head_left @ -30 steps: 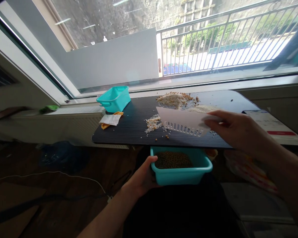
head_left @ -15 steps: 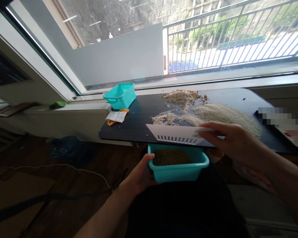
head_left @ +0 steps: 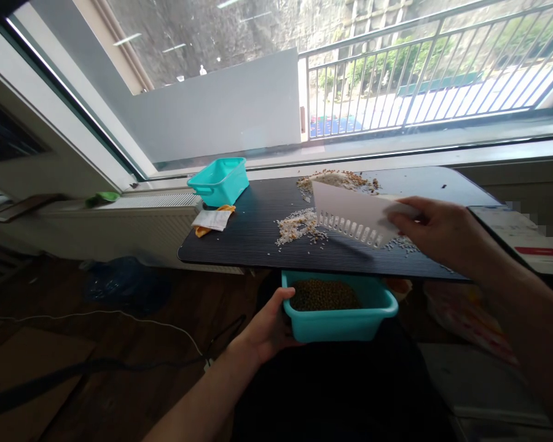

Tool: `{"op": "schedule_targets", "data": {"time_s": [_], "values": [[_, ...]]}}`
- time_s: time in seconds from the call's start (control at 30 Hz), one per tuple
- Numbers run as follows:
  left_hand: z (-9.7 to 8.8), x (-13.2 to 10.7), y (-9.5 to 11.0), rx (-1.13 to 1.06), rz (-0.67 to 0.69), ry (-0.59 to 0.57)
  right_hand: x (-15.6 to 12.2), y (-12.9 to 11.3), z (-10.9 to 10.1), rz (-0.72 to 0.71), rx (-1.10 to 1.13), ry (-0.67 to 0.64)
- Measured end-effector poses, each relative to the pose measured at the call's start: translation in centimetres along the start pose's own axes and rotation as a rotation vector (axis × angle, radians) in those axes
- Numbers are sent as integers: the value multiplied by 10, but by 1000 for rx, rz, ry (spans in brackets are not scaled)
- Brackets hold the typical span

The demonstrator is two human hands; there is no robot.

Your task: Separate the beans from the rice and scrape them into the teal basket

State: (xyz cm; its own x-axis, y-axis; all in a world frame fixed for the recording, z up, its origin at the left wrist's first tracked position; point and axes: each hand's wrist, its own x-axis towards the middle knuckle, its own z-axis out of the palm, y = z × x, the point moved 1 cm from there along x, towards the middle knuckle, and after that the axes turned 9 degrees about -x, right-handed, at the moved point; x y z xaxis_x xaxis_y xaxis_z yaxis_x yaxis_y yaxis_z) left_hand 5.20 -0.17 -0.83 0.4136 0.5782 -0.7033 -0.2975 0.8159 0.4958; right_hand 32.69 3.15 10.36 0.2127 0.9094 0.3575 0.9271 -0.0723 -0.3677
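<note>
My left hand [head_left: 270,322] grips the left end of a teal plastic bin [head_left: 341,325], thumb over its rim. Small brown-green grains or beans [head_left: 325,294] cover the bin's bottom; it sits below the table's front edge. In my right hand [head_left: 426,224] is the handle of a white slotted scoop [head_left: 350,209], tilted just above the table with its row of slots toward me. Behind and beside the scoop, white rice grains [head_left: 297,226] are scattered, and a pile of rice mixed with brown bits [head_left: 336,178] lies farther back. The scoop and hand hide part of the rice.
The dark table [head_left: 253,239] stands against the window. A second teal bin [head_left: 221,184] is at its back left, near a folded white and orange cloth or packet [head_left: 213,220]. A white box-like item [head_left: 511,230] lies at the right. Cables [head_left: 133,314] cross the floor.
My right hand has raised the scoop off the table's front edge, back over the rice, and tilted it. My left hand still holds the bin, which sits slightly farther right in view.
</note>
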Motion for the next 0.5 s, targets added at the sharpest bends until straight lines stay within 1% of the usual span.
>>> {"op": "schedule_targets", "data": {"time_s": [0.1,0.27,0.33,0.5], "values": [[1,2,0,1,-9,3,2,-3,5,-98,19,-15],[1,3,-1,12,-16,13,-1,2,7,-174,52,27],[1,2,-1,3,-18,9,-3,3,5,-187,80,26],[2,0,0,0,-18,14,-6,-1,-2,-160,69,36]]}}
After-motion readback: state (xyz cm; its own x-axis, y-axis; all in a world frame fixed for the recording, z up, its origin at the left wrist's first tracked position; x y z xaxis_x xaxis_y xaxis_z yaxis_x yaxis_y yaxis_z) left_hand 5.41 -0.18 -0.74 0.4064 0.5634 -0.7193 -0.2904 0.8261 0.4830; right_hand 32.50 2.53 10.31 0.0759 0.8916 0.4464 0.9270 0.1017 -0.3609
